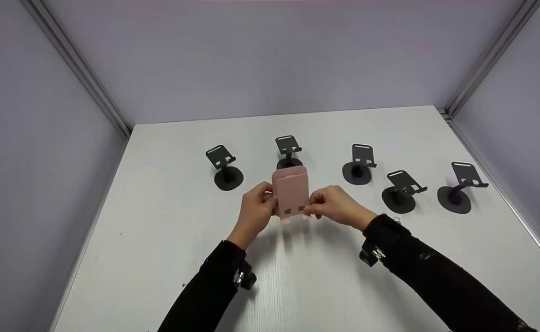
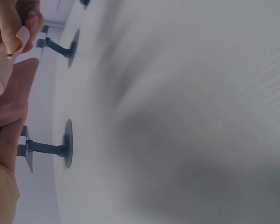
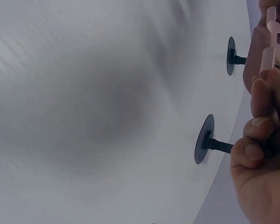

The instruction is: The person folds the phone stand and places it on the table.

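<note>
Centrally in the head view, a pink phone stand [image 1: 293,191] is held up off a white table [image 1: 159,258], its flat plate facing the wearer and its two small lips lowest; the left hand [image 1: 257,207] pinches its left edge, and the right hand [image 1: 336,205] pinches its lower right corner, so both grips are clamped on the same thing; beyond and to the right are five black stands, all upright on round bases: one at far left [image 1: 229,178], one at back middle [image 1: 287,145] whose base the pink plate partly covers, one right of the middle [image 1: 356,173], one nearer the right sleeve [image 1: 398,200], and one at far right [image 1: 454,200]; black sleeves cover both arms, and pale walls [image 1: 274,60] rise around the table.

In the left wrist view, the pink lips and the fingers of both hands crowd the left edge; two of the black stands show side-on behind them, over blurred shadows.

In the right wrist view, the right thumb and fingers press together at one pink lip; two black bases stand beyond.
</note>
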`<state>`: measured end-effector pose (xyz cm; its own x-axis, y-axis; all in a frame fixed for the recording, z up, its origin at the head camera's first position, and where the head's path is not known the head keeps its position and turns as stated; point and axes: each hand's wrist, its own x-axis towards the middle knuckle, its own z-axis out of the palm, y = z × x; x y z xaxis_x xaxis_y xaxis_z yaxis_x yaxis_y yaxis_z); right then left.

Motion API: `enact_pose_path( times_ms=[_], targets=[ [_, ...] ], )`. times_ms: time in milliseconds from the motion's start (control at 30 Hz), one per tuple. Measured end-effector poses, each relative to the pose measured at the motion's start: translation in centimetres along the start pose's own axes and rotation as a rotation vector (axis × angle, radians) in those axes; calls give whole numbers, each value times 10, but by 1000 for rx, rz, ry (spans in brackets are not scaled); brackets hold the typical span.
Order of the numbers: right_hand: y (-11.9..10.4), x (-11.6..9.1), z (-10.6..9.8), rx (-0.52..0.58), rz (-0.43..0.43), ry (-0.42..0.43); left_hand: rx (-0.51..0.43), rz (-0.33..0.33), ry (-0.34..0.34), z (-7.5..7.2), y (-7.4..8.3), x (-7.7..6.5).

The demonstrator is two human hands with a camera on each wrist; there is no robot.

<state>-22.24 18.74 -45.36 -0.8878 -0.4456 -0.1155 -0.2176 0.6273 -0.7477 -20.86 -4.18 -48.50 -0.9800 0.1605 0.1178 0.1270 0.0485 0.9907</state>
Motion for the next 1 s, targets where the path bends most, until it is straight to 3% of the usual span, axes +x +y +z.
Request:
enact_pose_path(
  times_ms=[167, 300, 633, 1000],
  targets=[
    [-3, 0, -3, 28, 8, 1, -24, -33, -3, -2, 1, 2],
    [-4, 0, -6, 57, 10, 16, 10, -30, -11, -3, 0, 2],
    [-8, 1, -15, 225, 44, 85, 56, -48, -84, -2, -6, 0],
    [-6, 0, -15, 274, 38, 94, -4, -94, -114, 0, -8, -1]
  ],
)
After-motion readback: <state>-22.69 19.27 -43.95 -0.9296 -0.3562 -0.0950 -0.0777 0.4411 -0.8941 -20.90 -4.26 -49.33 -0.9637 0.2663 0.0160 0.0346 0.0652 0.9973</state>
